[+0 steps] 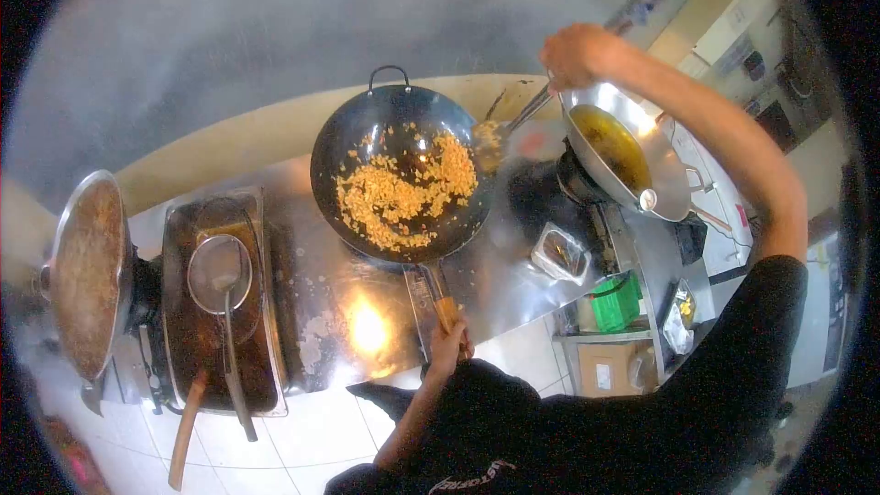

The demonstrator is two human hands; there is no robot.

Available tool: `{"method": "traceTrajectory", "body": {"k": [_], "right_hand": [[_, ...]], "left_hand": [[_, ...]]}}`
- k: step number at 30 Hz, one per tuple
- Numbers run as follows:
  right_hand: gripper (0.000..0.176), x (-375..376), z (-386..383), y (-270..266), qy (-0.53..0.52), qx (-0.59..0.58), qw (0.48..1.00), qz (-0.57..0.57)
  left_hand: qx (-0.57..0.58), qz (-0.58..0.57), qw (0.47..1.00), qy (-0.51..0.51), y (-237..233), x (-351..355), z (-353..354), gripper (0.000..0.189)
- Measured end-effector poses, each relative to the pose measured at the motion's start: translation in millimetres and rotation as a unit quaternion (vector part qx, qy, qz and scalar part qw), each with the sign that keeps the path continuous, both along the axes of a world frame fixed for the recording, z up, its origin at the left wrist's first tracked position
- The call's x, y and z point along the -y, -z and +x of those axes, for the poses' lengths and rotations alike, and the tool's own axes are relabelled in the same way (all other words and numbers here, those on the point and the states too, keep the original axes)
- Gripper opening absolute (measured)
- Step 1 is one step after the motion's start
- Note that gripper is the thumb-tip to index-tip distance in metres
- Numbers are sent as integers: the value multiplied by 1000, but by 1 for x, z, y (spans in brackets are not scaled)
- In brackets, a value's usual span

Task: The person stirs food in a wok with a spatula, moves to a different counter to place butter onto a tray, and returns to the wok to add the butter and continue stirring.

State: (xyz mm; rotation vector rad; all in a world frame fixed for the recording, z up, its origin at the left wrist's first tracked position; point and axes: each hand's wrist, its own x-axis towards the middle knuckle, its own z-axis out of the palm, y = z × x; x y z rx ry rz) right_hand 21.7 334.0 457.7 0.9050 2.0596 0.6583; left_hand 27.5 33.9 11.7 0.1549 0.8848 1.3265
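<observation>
A black wok (367,128) holding yellow fried rice (408,192) sits tilted on the steel stove top. My left hand (449,339) grips its wooden handle (444,307) at the near side. My right hand (577,53) is raised at the back right and holds a long metal ladle (518,119), whose bowl carries some rice at the wok's right rim. A second steel wok (665,179) with yellow oil (610,147) stands to the right, under my right arm.
A rectangular tray of dark liquid (266,312) with a round wire skimmer (218,270) sits at the left. A large pan of brown food (87,275) is at the far left. A green basket (614,301) and small containers sit low right. White tiled floor lies below.
</observation>
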Motion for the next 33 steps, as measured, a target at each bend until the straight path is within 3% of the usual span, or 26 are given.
{"method": "traceTrajectory", "body": {"k": [3,4,5,9,11,12,14,16,18,21,24,26,28,31,33], "right_hand": [[45,-18,-3,64,-34,41,998,-17],[40,-27,1,104,-72,-42,995,-49],[36,-16,-7,111,-109,-123,983,-77],[39,-12,-24,92,-65,-105,985,-123],[44,-38,-26,78,55,31,978,-197],[44,-26,-32,78,53,31,979,-194],[40,20,-34,83,235,7,944,-231],[41,43,-27,121,246,-61,939,-231],[42,48,-37,115,249,-127,934,-224],[47,48,-38,76,250,-39,945,-208],[52,73,-53,58,341,42,906,-246],[56,120,-74,70,313,-31,901,-301],[57,124,-64,129,382,-216,840,-319],[53,131,-76,111,316,-187,876,-313],[53,137,-92,84,352,-125,866,-332]], "left_hand": [[-32,-6,999,14,-6,12,-19,20],[-53,-15,998,28,-11,16,-19,21],[-49,-12,998,28,-8,18,-16,21],[-15,13,1000,-6,0,10,-12,24],[5,10,1000,-2,-2,14,-17,24],[1,9,1000,5,-4,13,-17,25],[3,36,999,38,5,13,-20,27],[15,44,998,51,5,17,-24,28],[30,58,996,59,7,11,-30,29],[38,55,995,76,14,15,-30,28],[57,79,991,95,14,15,-38,29],[51,54,989,129,10,14,-43,31],[65,62,988,126,16,15,-39,31],[81,80,986,124,14,16,-49,33],[97,79,985,117,13,21,-54,34]]}}
